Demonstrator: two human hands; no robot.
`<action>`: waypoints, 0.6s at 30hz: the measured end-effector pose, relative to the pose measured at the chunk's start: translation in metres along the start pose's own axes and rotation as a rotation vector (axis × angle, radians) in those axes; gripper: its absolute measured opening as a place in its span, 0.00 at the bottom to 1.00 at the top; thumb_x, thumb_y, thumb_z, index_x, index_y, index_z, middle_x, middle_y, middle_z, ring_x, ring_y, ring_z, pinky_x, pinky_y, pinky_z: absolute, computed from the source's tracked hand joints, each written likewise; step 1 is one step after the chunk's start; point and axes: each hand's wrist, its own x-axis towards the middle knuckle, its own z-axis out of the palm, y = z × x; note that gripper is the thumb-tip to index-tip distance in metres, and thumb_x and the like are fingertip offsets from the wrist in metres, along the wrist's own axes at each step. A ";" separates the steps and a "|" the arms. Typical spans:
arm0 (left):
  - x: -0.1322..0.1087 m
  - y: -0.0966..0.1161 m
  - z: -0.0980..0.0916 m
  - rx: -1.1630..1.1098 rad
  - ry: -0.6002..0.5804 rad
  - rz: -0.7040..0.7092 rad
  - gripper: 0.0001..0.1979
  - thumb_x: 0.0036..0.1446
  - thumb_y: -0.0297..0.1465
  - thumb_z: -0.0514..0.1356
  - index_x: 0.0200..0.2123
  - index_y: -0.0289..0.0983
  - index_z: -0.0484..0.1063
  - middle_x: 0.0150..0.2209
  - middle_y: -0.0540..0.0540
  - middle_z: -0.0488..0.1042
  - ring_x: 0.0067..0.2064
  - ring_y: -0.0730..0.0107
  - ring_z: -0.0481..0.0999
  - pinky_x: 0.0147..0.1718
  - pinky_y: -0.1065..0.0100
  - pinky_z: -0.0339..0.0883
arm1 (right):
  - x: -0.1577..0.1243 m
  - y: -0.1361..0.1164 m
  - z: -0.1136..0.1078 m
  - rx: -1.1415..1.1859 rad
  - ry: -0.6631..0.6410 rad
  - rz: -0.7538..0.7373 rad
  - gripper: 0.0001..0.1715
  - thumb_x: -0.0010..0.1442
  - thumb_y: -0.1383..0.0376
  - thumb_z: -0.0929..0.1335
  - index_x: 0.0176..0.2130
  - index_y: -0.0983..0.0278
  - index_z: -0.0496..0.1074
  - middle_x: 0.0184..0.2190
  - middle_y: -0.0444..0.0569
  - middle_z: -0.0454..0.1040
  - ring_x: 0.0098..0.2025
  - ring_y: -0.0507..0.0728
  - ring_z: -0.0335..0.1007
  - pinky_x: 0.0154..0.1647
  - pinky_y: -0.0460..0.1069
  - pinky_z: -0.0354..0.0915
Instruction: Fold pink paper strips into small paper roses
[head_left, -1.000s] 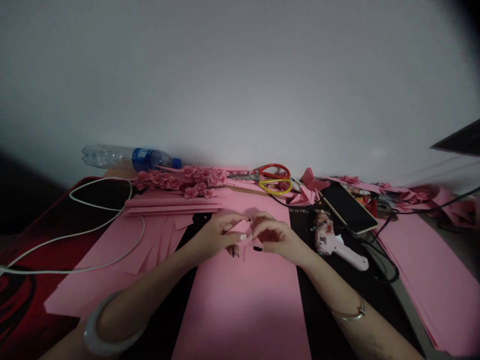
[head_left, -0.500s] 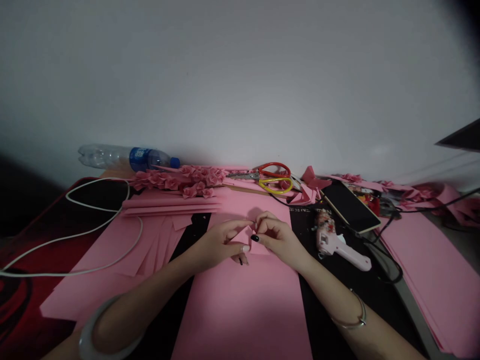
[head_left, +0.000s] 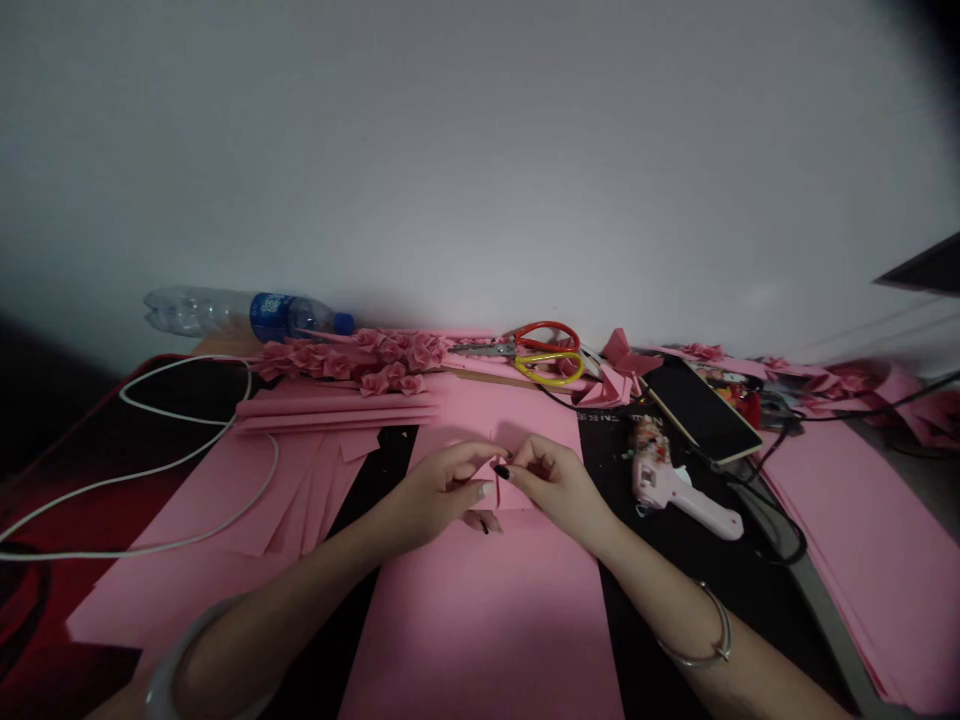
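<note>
A plain grey wall point(head_left: 480, 180) stands in dim light behind the black tabletop point(head_left: 757, 598)

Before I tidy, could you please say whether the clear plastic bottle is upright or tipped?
Tipped: the bottle lies on its side, blue cap pointing right.

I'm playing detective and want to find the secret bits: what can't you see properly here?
All in the head view:
- Folded pink paper: partly hidden by the fingers of the left hand and right hand.
- Writing on the blue bottle label: too small and blurred to read.
- Dark object at the right: cut off by the picture's edge.
- Long pink sheet: near end cut off by the bottom edge.
</note>
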 end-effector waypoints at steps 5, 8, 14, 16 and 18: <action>0.000 -0.003 0.003 -0.016 0.017 0.028 0.15 0.53 0.31 0.57 0.46 0.38 0.65 0.38 0.47 0.70 0.27 0.71 0.77 0.28 0.67 0.73 | 0.000 0.004 0.001 -0.023 0.043 -0.012 0.17 0.52 0.58 0.69 0.21 0.64 0.59 0.18 0.38 0.58 0.21 0.48 0.51 0.21 0.44 0.50; 0.000 -0.005 0.005 0.001 0.043 0.032 0.17 0.49 0.26 0.59 0.44 0.38 0.64 0.37 0.49 0.71 0.26 0.72 0.77 0.28 0.68 0.71 | 0.000 0.003 0.002 -0.019 0.057 -0.018 0.16 0.52 0.61 0.68 0.21 0.63 0.59 0.18 0.38 0.59 0.21 0.48 0.51 0.22 0.44 0.51; 0.001 -0.006 0.007 0.023 0.062 0.049 0.17 0.47 0.23 0.58 0.43 0.38 0.64 0.34 0.50 0.72 0.26 0.71 0.77 0.28 0.69 0.70 | -0.002 -0.001 0.004 -0.026 0.067 -0.018 0.15 0.52 0.63 0.67 0.21 0.63 0.58 0.17 0.37 0.56 0.19 0.47 0.48 0.20 0.44 0.48; 0.002 -0.005 0.007 0.018 0.059 0.043 0.17 0.47 0.23 0.57 0.43 0.38 0.64 0.36 0.49 0.72 0.26 0.71 0.77 0.28 0.69 0.70 | -0.002 -0.001 0.004 -0.024 0.071 -0.018 0.15 0.52 0.63 0.67 0.20 0.63 0.58 0.17 0.37 0.55 0.19 0.47 0.48 0.20 0.44 0.47; 0.003 -0.005 0.006 0.008 0.057 0.031 0.17 0.47 0.23 0.57 0.43 0.37 0.64 0.37 0.49 0.72 0.26 0.72 0.77 0.28 0.69 0.70 | -0.002 -0.001 0.004 -0.023 0.071 -0.022 0.16 0.52 0.63 0.67 0.20 0.63 0.58 0.17 0.37 0.55 0.19 0.47 0.48 0.20 0.44 0.47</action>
